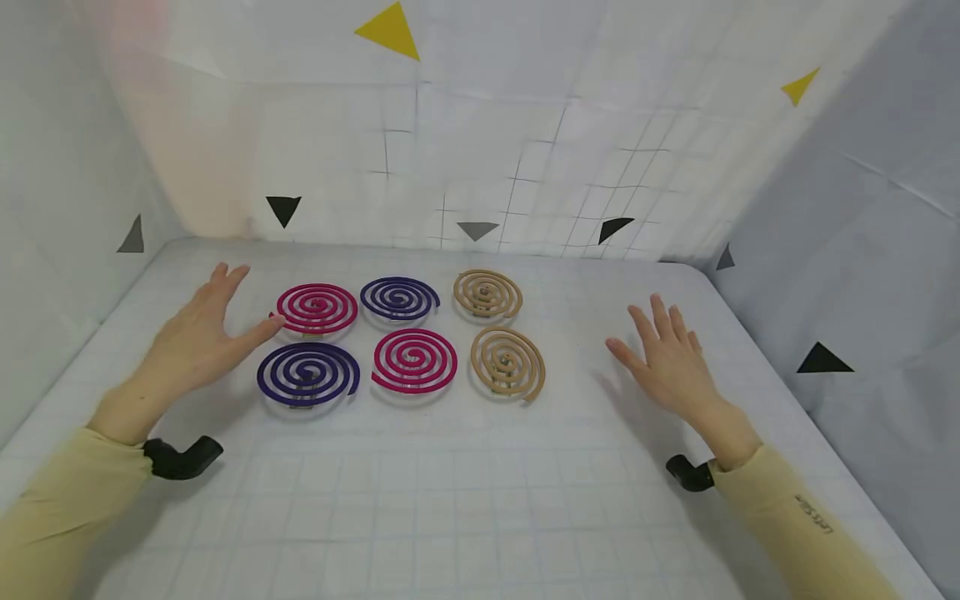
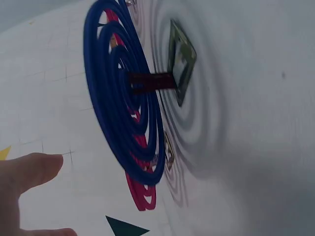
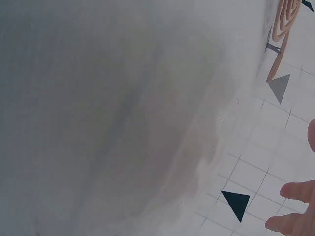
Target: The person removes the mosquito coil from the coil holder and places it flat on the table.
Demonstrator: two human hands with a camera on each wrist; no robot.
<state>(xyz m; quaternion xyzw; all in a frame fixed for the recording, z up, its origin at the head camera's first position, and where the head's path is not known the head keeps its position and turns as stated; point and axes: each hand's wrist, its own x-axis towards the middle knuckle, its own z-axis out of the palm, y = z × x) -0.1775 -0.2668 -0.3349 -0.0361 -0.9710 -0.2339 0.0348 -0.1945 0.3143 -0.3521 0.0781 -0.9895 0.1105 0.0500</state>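
Two rows of mosquito coils stand on small metal stands on the white table. At the left are a pink coil (image 1: 317, 305) behind and a dark blue coil (image 1: 308, 374) in front. The middle pair is a dark blue coil (image 1: 400, 298) and a pink coil (image 1: 415, 361). Two tan coils (image 1: 487, 293) make up the right pair. My left hand (image 1: 191, 337) hovers beside the left pair, fingers spread, thumb overlapping the back pink coil's edge in the head view. Right of the tan coils, my right hand (image 1: 671, 367) is held over the table with fingers extended, holding nothing.
A white sheet with grid lines covers the table (image 1: 420, 517). White walls (image 1: 495, 125) close in the back and sides, marked with yellow, black and grey triangles. A black wrist camera (image 1: 182, 458) sits below my left wrist, another (image 1: 690, 473) below my right.
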